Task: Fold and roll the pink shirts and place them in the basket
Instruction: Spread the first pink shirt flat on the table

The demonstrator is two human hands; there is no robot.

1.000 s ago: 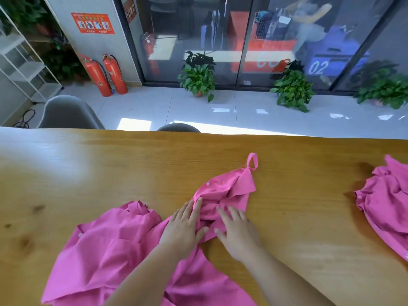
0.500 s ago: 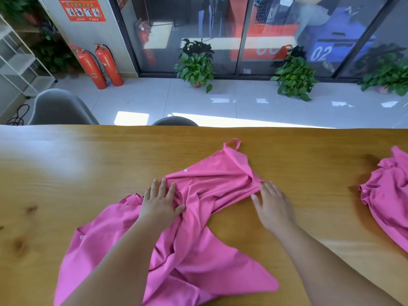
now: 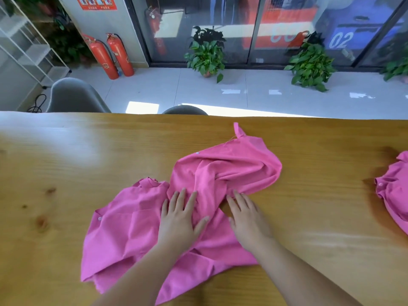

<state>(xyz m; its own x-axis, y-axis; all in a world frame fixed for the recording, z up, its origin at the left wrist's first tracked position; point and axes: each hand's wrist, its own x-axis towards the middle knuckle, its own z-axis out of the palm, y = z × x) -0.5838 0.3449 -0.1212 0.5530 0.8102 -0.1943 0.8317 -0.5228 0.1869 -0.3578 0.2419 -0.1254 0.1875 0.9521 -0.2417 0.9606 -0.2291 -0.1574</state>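
Grip: none; pink shirt [image 3: 220,173] is being pressed by flat, spread left hand [image 3: 178,221].
Right hand [image 3: 247,219]: being rested open at shirt's edge.

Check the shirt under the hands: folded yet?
Not folded: the pink shirt lies bunched and wrinkled, loosely spread, left hand flat on it.

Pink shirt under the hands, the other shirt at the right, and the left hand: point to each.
Pink shirt [image 3: 132,235]: head view, its flat left panel.
Other shirt [image 3: 395,191]: head view, its bunched middle.
Left hand [image 3: 176,226]: head view, back of the hand.
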